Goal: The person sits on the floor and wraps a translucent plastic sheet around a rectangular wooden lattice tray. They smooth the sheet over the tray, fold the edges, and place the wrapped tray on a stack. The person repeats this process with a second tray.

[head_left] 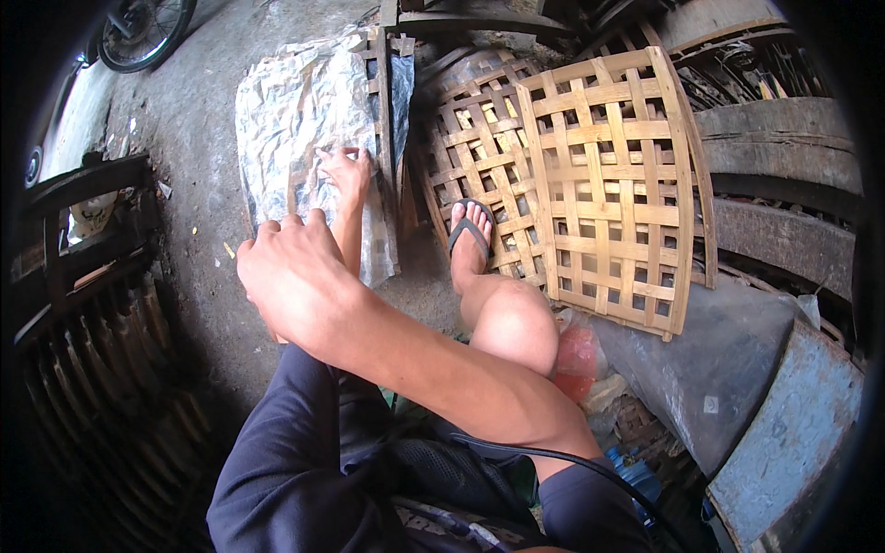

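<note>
A crumpled silvery plastic sheet [281, 120] lies spread at the upper left of the middle. My left hand [347, 170] reaches over it near its right edge. Its fingers are bent and slightly apart, and no grasped thing shows between them. Closer in, my right hand [300, 272] crosses over my left forearm. Its back faces up and its fingers curl downward, closed. The fingertips are hidden, so I cannot make out what they hold or press on. A dark slatted wooden strip [383, 120] runs along the sheet's right side.
Two woven bamboo panels [613, 175] lean at the right, one partly behind the other. My sandalled foot [470, 230] rests against the rear panel. Grey plastic [705, 369] and a worn blue board [784, 442] lie lower right. A dark wooden rack [92, 341] stands left; a wheel [138, 32] shows upper left.
</note>
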Demonstrator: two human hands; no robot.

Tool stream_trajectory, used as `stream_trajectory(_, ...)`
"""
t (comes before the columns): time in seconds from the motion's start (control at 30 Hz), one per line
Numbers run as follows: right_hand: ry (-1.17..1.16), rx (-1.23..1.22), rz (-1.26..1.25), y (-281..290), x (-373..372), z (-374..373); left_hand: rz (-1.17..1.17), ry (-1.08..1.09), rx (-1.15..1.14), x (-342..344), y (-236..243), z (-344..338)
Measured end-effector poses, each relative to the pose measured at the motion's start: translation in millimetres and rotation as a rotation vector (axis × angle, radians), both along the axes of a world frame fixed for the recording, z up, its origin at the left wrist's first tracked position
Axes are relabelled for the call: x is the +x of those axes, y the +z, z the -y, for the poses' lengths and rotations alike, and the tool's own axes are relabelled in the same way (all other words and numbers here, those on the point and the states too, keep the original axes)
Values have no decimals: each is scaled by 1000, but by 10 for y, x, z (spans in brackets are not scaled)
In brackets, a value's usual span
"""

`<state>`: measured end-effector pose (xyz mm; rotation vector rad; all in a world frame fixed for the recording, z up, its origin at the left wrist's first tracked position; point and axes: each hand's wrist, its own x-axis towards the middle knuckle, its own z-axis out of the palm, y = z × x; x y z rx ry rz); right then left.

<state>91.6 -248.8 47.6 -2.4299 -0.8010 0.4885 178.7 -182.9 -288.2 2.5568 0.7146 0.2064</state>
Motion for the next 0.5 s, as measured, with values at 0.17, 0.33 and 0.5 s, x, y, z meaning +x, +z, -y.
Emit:
stream_trajectory(0.17, 12, -7, 21, 17, 21, 47, -19, -15, -188, 36, -81, -68)
stream_trajectory(0.33, 99, -105, -140, 104, 82, 18, -78, -122, -59, 172, -218, -191)
stream_trajectory(0.5, 87, -84, -136, 104, 53, -12, -130, -2, -163, 95, -297, -181)
